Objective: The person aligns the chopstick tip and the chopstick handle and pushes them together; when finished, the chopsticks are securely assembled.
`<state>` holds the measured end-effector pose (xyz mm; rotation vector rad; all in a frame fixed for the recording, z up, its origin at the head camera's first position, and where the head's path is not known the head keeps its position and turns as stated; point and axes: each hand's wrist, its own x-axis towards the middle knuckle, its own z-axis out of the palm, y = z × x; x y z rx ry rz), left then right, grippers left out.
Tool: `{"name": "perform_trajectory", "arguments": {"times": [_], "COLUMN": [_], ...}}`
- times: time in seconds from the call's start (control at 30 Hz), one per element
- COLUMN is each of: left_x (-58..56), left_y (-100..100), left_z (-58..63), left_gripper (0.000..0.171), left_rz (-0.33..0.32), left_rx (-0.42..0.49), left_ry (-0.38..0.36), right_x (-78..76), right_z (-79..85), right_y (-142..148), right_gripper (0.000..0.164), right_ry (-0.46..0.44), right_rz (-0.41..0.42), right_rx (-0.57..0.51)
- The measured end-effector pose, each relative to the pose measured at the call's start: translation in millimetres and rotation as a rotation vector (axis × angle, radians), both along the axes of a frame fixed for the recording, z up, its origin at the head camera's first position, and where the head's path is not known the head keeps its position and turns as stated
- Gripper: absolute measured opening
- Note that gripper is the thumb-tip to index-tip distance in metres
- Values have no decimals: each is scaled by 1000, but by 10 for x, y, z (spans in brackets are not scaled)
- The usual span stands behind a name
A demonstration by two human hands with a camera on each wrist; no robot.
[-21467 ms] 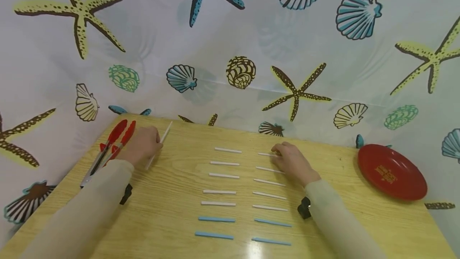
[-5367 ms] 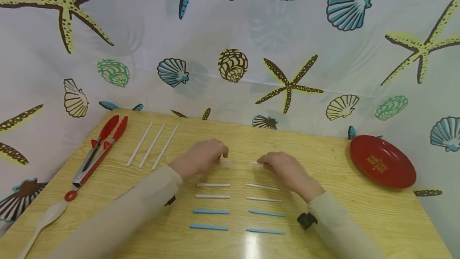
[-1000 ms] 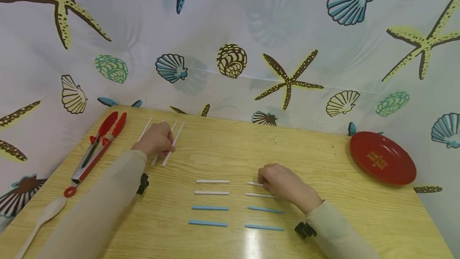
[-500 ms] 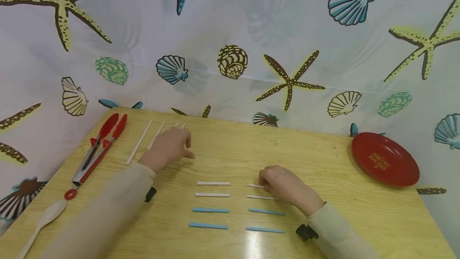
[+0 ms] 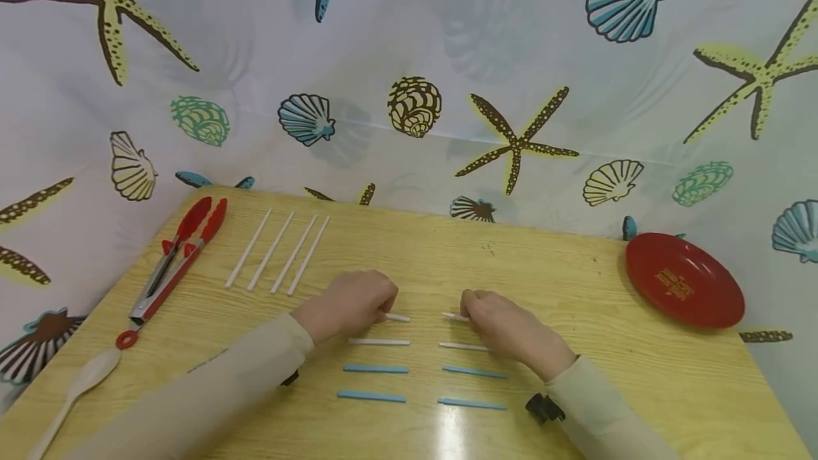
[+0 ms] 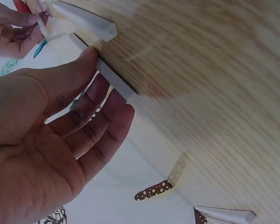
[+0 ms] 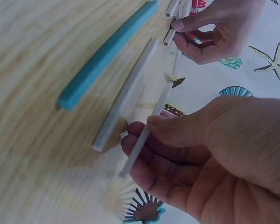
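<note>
My left hand [image 5: 351,304] pinches a short white stick [image 6: 114,79] between thumb and fingers. Facing it, my right hand [image 5: 514,332] pinches a thinner short white stick [image 7: 140,144], with a gap between the two sticks' ends. Nearer me lie a white stick [image 5: 380,341] on the left and a narrow-tipped white stick [image 5: 463,346] on the right. Below these are two short blue sticks [image 5: 375,368] on the left, and two blue sticks with narrow tips [image 5: 473,373] on the right. Several long white sticks [image 5: 271,250] lie side by side at the back left.
Red-tipped metal tongs [image 5: 175,265] lie along the table's left side, with a pale spoon [image 5: 89,375] nearer me. A red oval plate [image 5: 709,297] is at the right edge. A shell-patterned cloth [image 5: 358,91] hangs behind the wooden table [image 5: 639,389].
Short white pairs have left the middle, and long white sticks now lie at back left. My left hand let go of the latest one and took a short stick; my right hand lifted its stick.
</note>
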<state>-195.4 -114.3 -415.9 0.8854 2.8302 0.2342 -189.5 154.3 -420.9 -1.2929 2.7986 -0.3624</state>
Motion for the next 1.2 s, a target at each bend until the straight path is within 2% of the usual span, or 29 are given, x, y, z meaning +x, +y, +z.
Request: {"name": "perform_trajectory", "arguments": {"times": [0.1, 0.2, 0.37, 0.5, 0.7, 0.9, 1.07, 1.2], "left_x": [5, 15, 47, 92, 144, 157, 165, 172], "left_y": [-2, 7, 45, 77, 102, 126, 138, 148], "left_z": [24, 88, 256, 340, 340, 321, 312, 298], "left_gripper": [17, 10, 27, 24, 22, 20, 21, 22], "left_rz": [-22, -49, -84, -112, -145, -134, -125, -146], "left_rx": [6, 65, 138, 161, 216, 234, 238, 238], "left_ry": [24, 64, 151, 230, 321, 323, 331, 363], "right_x": [6, 19, 53, 75, 96, 102, 108, 112], "right_z": [34, 96, 256, 342, 368, 357, 349, 345], "right_y": [4, 9, 17, 12, -3, -21, -23, -14], "right_gripper": [12, 15, 29, 32, 34, 42, 42, 43], "right_ry": [33, 67, 148, 197, 236, 249, 254, 274], "right_rz": [0, -21, -48, -24, -8, -10, -23, -23], "right_rx": [-15, -29, -71, -89, -91, -89, -77, -79]}}
